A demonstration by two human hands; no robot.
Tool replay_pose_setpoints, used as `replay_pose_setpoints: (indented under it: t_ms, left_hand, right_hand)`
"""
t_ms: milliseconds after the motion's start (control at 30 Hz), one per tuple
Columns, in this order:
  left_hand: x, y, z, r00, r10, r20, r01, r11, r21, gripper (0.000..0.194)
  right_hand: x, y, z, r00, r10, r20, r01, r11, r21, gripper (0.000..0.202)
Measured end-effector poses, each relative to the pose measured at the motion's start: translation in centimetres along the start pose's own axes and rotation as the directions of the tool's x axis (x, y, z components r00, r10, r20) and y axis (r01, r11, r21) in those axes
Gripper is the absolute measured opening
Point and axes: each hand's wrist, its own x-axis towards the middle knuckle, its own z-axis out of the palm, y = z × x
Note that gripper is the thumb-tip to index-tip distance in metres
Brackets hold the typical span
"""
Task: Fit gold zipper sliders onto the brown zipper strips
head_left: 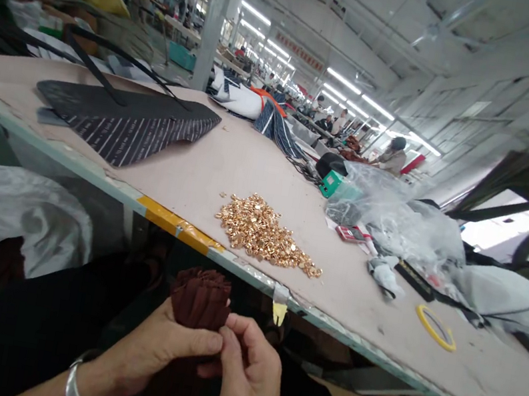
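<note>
A bundle of dark brown gathered fabric [201, 299] is held upright below the table's near edge. My left hand [164, 340] is wrapped round its lower part, with the thumb across the front. At the bundle's right side, my right hand [249, 364] is closed, thumb and forefinger pinched together at the fabric's edge; whatever lies between those fingertips is too small to make out. Beyond both hands, a pile of small gold-coloured metal pieces [263, 232] lies on the table [188, 172] near its front edge.
A black flat piece with striped fabric [129, 128] lies at the table's left. Clear plastic bags [407, 222], a green box [331, 183] and a yellow tape ring [435, 327] are on the right. A yellow-tipped tag [279, 308] hangs at the near edge. People sit in the background.
</note>
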Motion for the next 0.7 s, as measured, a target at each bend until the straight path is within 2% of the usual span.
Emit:
replay_pose_setpoints:
  t_ms: [67, 133, 200, 300, 367, 467, 633, 700]
  left_hand:
    - [0.1, 0.3, 0.0, 0.999, -0.030, -0.012, 0.030, 1.000, 0.002, 0.040]
    - [0.1, 0.6, 0.1, 0.998, -0.035, -0.045, 0.036, 0.999, 0.032, 0.039]
    - [0.1, 0.8, 0.3, 0.997, -0.020, -0.077, 0.025, 0.998, 0.061, 0.039]
    - [0.1, 1.0, 0.8, 0.998, -0.011, -0.057, 0.016, 0.997, 0.080, 0.033]
    - [0.3, 1.0, 1.1, 0.999, -0.027, -0.047, 0.030, 0.997, 0.076, 0.032]
    - [0.8, 0.4, 1.2, 0.994, -0.053, -0.096, 0.057, 0.997, 0.042, 0.037]
    - [3.0, -2.3, 0.0, 0.974, -0.012, -0.225, -0.014, 0.994, -0.112, 0.052]
    - [4.2, -3.4, -0.6, 0.974, -0.020, -0.227, -0.004, 0.995, -0.103, 0.049]
  right_hand:
    - [-0.3, -0.9, -0.9, 0.998, -0.052, 0.019, 0.053, 0.996, -0.075, 0.032]
    - [-0.2, -2.1, -2.6, 0.988, -0.152, -0.026, 0.140, 0.955, -0.262, 0.028]
    - [0.8, -3.4, -4.5, 0.960, -0.268, -0.085, 0.194, 0.849, -0.492, 0.022]
    - [3.8, -4.9, -6.2, 0.935, -0.345, -0.080, 0.190, 0.680, -0.709, 0.016]
    - [6.1, -5.3, -6.1, 0.944, -0.329, -0.035, 0.179, 0.597, -0.782, 0.012]
    - [8.7, -5.1, -4.8, 0.959, -0.283, 0.016, 0.162, 0.499, -0.851, 0.008]
    - [10.2, -4.8, -3.4, 0.949, -0.313, 0.035, 0.163, 0.394, -0.905, 0.005]
    - [10.3, -4.7, -3.1, 0.945, -0.323, 0.044, 0.164, 0.354, -0.921, 0.007]
